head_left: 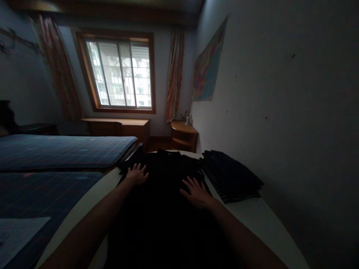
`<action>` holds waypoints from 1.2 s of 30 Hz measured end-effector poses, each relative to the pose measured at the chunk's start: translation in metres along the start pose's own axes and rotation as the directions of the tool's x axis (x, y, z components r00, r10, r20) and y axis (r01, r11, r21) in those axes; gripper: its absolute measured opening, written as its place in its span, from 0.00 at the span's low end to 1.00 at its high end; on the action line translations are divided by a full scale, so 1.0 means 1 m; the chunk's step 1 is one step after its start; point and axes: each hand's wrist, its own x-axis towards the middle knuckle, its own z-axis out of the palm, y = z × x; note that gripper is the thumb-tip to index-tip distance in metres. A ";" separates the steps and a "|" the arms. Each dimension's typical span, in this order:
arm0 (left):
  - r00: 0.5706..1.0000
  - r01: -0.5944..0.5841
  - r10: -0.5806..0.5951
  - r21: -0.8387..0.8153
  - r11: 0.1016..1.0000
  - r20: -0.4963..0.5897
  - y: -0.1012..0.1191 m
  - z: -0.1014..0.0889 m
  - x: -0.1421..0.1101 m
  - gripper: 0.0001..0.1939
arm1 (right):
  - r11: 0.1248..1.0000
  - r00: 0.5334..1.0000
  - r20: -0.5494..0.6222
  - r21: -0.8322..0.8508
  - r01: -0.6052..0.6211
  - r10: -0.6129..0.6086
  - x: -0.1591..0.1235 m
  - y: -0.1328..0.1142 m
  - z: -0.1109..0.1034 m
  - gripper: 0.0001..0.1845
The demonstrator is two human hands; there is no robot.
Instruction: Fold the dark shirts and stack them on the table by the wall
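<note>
A black collared shirt (165, 201) lies spread over a pale round-edged table (269, 216), its collar at the far side. My left hand (137, 174) rests flat on the shirt's left part, just below the shoulder, fingers spread. On the right part, a little nearer to me, my right hand (196, 192) lies with its fingers apart, touching the cloth. Neither hand grips anything. The lower part of the shirt is too dark to make out in detail.
Folded dark clothes (230, 175) are stacked on the table's right, near the white wall (294, 93). To the left are beds with blue checked mattresses (64, 149). Beyond stand a wooden desk (134, 127) under the window and a corner shelf (183, 129).
</note>
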 end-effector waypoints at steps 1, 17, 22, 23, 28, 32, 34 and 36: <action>1.000 0.010 -0.010 0.002 1.000 -0.018 0.007 0.000 0.001 0.31 | 1.000 1.000 -0.016 -0.003 -0.008 0.008 0.005 0.001 0.000 0.45; 0.965 0.024 -0.051 -0.109 0.994 -0.257 0.036 0.009 -0.063 0.25 | 0.972 0.920 -0.315 -0.106 0.211 -0.234 0.013 -0.001 0.007 0.27; 0.988 -0.003 -0.011 -0.090 0.996 -0.152 0.038 0.016 -0.084 0.30 | 0.953 0.916 -0.261 -0.094 0.289 -0.303 -0.008 -0.003 0.011 0.29; 0.993 -0.004 -0.006 -0.085 0.996 -0.114 0.038 0.016 -0.085 0.31 | 0.952 0.922 -0.238 -0.081 0.296 -0.307 -0.012 -0.002 0.011 0.30; 1.000 0.007 -0.006 -0.083 0.997 0.018 0.037 0.013 -0.076 0.35 | 0.958 0.949 -0.135 -0.034 0.284 -0.286 -0.017 0.004 0.011 0.33; 0.998 0.039 -0.034 -0.093 0.995 0.056 0.043 0.012 -0.060 0.35 | 0.976 0.972 -0.089 -0.031 0.216 -0.218 -0.009 0.006 0.008 0.37; 0.997 0.061 -0.056 -0.100 0.993 0.052 0.049 0.013 -0.053 0.35 | 0.979 0.975 -0.088 -0.030 0.202 -0.204 -0.005 0.008 0.006 0.38; 0.996 0.079 -0.074 -0.112 0.991 0.051 0.052 0.014 -0.048 0.35 | 0.980 0.975 -0.103 -0.025 0.196 -0.198 -0.001 0.012 0.004 0.38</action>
